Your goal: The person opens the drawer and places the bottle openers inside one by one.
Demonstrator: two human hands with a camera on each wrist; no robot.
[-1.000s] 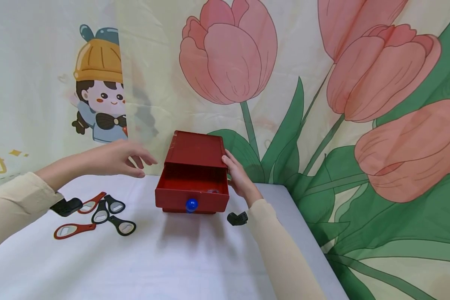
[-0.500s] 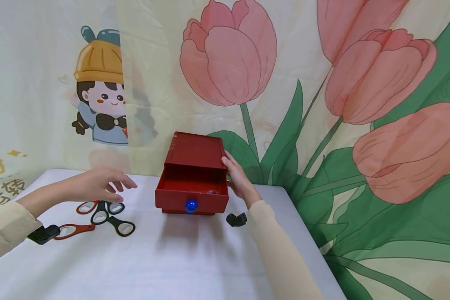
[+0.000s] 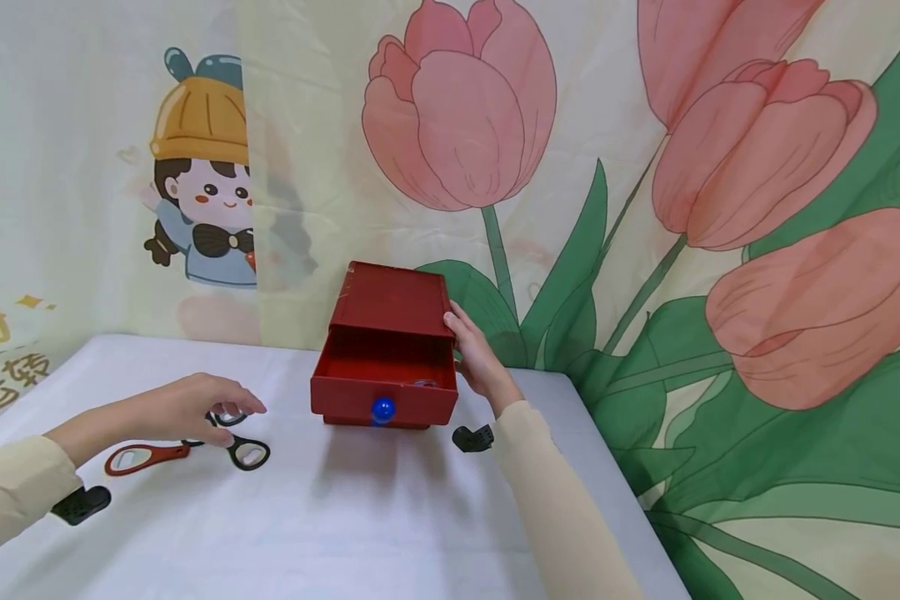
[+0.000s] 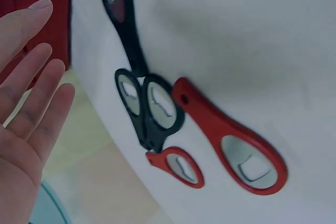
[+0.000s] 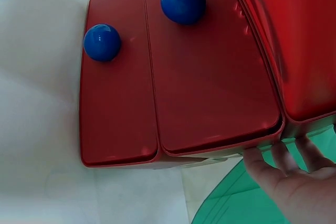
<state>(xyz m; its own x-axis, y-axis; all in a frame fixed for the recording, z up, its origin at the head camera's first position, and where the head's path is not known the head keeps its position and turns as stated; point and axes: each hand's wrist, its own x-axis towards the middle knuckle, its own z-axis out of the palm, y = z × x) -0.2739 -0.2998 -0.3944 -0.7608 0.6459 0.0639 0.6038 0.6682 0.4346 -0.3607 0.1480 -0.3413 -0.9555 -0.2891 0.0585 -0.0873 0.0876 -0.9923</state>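
Observation:
My left hand point(image 3: 195, 406) is held over a group of bottle openers at the left of the table, its fingers loosely extended and nothing in them. Beneath it lie a red bottle opener point(image 3: 146, 458) and a black bottle opener point(image 3: 249, 452); the hand partly covers the others. In the left wrist view, another red bottle opener point(image 4: 181, 169) shows past two overlapping black ones. My right hand point(image 3: 483, 358) rests its straight fingers against the right side of a dark red drawer box point(image 3: 392, 300). The box's top drawer point(image 3: 390, 400), with a blue knob, is pulled out.
A small object point(image 3: 425, 383) shows partly inside the drawer. Lower drawer fronts with blue knobs point(image 5: 102, 42) appear in the right wrist view. The white table point(image 3: 330, 533) ends at a printed curtain point(image 3: 307, 167) behind the box.
My left hand has moved down and left, from beside the drawer box to over the bottle openers. The right hand and the box have stayed in place.

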